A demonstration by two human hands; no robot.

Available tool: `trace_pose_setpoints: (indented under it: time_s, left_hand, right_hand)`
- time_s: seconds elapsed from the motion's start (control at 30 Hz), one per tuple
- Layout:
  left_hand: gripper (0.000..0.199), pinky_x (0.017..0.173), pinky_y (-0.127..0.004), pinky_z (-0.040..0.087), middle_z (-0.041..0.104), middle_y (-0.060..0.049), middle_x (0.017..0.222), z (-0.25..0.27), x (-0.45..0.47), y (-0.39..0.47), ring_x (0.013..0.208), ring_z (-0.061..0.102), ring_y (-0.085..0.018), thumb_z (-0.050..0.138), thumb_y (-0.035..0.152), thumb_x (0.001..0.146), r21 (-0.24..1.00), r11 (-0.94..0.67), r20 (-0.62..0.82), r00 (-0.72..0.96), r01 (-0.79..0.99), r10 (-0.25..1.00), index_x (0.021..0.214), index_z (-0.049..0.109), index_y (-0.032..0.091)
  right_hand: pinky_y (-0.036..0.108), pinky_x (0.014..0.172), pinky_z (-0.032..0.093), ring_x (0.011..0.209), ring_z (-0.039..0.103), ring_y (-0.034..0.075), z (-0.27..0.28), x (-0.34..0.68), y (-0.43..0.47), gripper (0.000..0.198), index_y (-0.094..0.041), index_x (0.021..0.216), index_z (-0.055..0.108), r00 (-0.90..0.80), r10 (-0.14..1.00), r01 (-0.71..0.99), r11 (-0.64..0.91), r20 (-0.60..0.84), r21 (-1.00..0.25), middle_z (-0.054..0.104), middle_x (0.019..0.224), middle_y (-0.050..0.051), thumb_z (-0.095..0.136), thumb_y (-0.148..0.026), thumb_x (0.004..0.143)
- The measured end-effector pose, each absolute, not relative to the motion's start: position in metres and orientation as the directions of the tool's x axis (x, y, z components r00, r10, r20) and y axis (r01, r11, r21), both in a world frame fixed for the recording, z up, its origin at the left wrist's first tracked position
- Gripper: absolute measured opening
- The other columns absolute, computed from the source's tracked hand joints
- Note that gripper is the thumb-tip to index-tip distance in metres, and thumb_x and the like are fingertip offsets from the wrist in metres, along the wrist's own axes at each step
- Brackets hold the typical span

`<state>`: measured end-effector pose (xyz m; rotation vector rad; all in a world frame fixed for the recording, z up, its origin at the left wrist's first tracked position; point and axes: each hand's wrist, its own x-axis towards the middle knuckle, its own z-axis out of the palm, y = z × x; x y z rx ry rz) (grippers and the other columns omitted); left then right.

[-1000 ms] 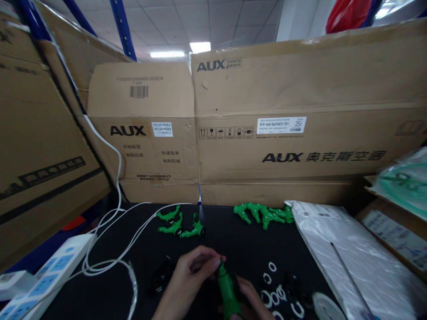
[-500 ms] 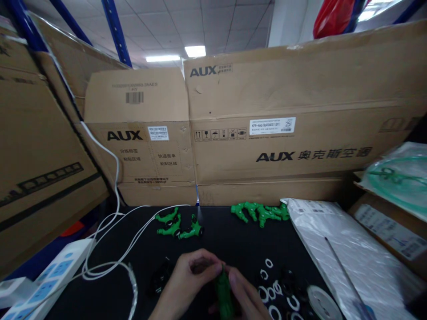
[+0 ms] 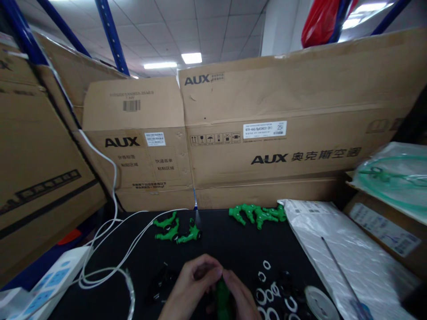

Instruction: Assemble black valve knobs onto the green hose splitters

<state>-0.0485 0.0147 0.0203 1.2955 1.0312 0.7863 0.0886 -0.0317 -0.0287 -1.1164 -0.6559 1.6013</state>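
Observation:
Both hands meet at the lower middle of the view around a green plastic fitting (image 3: 223, 298). My left hand (image 3: 195, 284) has thumb and forefinger pinched together at the fitting's top end; whatever small thing may be between them is hidden. Along the fitting's right side, my right hand (image 3: 240, 293) is closed on it, thumb and finger near the same end. Beyond the hands lie several green branched fittings (image 3: 171, 232) with black ends, and farther right another group of green branched fittings (image 3: 260, 214). White rings (image 3: 267, 294) lie scattered to the right of my right hand.
Black small parts (image 3: 162, 280) lie left of my hands. White cables (image 3: 110, 253) run to a power strip (image 3: 56, 280). A screwdriver (image 3: 343, 275) rests on a white padded bag (image 3: 316, 235). Cardboard panels (image 3: 227, 169) wall the back of the black table.
The camera view has tilted and shifted slightly. My right fingertips have moved closer to the left thumb at the top of the green fitting.

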Motion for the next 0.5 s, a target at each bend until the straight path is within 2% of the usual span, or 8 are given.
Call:
trace_pose_setpoints:
  time_s: [0.1,0.2,0.3,0.5]
  left_hand:
    - [0.056,0.056,-0.025,0.037,0.061,0.001,0.063,0.020,-0.043,0.014,0.056,0.049,-0.013,0.081,0.065,0.066,0.980,0.189,-0.201,0.355,0.069,0.913,0.087,0.077,0.013]
    - [0.053,0.061,-0.026,0.040,0.065,-0.002,0.066,0.023,-0.041,0.010,0.062,0.053,-0.015,0.083,0.062,0.065,0.978,0.208,-0.205,0.342,0.028,0.917,0.086,0.081,0.014]
    - [0.048,0.063,-0.024,0.040,0.068,-0.003,0.071,0.024,-0.042,0.005,0.069,0.054,-0.016,0.084,0.058,0.068,0.971,0.240,-0.222,0.332,-0.012,0.917,0.091,0.083,0.015]
    - [0.055,0.051,-0.020,0.031,0.056,0.001,0.065,0.009,-0.042,0.000,0.059,0.039,-0.010,0.086,0.061,0.065,0.942,0.320,-0.275,0.316,-0.103,0.908,0.098,0.082,0.016]
  right_hand:
    - [0.023,0.048,0.042,0.052,0.063,0.015,-0.036,0.086,-0.025,0.074,-0.016,0.074,0.064,-0.029,0.928,-0.476,-0.340,-0.372,-0.811,0.066,0.067,0.003,0.072,-0.087,0.056]
    - [0.022,0.047,0.041,0.050,0.063,0.015,-0.045,0.086,-0.023,0.072,-0.017,0.078,0.062,-0.018,0.901,-0.519,-0.378,-0.433,-0.766,0.064,0.063,0.000,0.074,-0.085,0.058]
    - [0.021,0.046,0.040,0.048,0.063,0.015,-0.052,0.084,-0.023,0.069,-0.017,0.079,0.061,-0.012,0.900,-0.579,-0.361,-0.435,-0.731,0.065,0.065,0.000,0.076,-0.081,0.059]
    - [0.021,0.038,0.039,0.053,0.065,0.020,-0.052,0.078,-0.026,0.064,-0.020,0.090,0.059,-0.044,0.899,-0.618,-0.368,-0.436,-0.695,0.065,0.063,0.000,0.073,-0.078,0.066]
